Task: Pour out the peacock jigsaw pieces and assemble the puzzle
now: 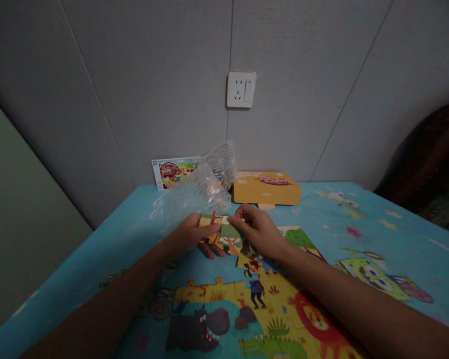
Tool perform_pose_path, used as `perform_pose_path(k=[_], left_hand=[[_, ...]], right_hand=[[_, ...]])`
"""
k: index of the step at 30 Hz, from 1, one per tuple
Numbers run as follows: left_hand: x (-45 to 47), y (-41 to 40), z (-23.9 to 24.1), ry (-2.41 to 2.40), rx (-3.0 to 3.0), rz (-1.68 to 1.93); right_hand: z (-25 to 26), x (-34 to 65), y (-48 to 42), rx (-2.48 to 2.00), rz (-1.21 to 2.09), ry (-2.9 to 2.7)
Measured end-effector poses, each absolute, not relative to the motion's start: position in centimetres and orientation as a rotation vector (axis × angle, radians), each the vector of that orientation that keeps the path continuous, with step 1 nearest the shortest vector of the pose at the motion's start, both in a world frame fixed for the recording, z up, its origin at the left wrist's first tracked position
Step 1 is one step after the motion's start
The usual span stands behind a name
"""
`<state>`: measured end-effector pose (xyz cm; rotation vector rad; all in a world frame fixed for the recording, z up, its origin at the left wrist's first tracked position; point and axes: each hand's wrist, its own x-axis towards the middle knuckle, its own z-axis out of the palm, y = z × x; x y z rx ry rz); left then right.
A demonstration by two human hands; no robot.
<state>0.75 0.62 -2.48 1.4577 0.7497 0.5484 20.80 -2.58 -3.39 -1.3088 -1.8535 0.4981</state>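
Observation:
Above the far side of a partly joined jigsaw puzzle (247, 314), my two hands are close together. My left hand (194, 232) pinches a puzzle piece (208, 220) with a tree and orange spotted parts, thumb on top and fingers beneath. Between finger and thumb, my right hand (260, 232) grips a green and cream puzzle piece (230, 230), set edge to edge against the left one. Whether the two are locked together I cannot tell. The joined part shows a hippo, a crocodile and a lion; my right forearm covers some of its right side.
Behind my hands lie crumpled bubble wrap (202, 194) and an orange box (267, 188). A farm picture card (175, 172) leans at the wall below a socket (241, 89). A blue cartoon-print cloth (359, 219) covers the table.

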Motion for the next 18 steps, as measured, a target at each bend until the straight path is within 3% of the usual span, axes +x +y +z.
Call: perform_pose_path(k=[7, 12, 18], left_hand=[[1.1, 0.3, -3.0, 1.017, 1.869, 0.909], [1.2, 0.6, -2.7, 1.038, 1.541, 0.907], [3.7, -1.4, -2.7, 0.686, 1.105, 0.742]], right_hand=[[-3.3, 20.9, -2.7, -1.344, 0.455, -1.696], [-2.8, 21.1, -3.0, -1.305, 0.414, -1.587], [-2.5, 19.8, -3.5, -1.189, 0.474, -1.677]])
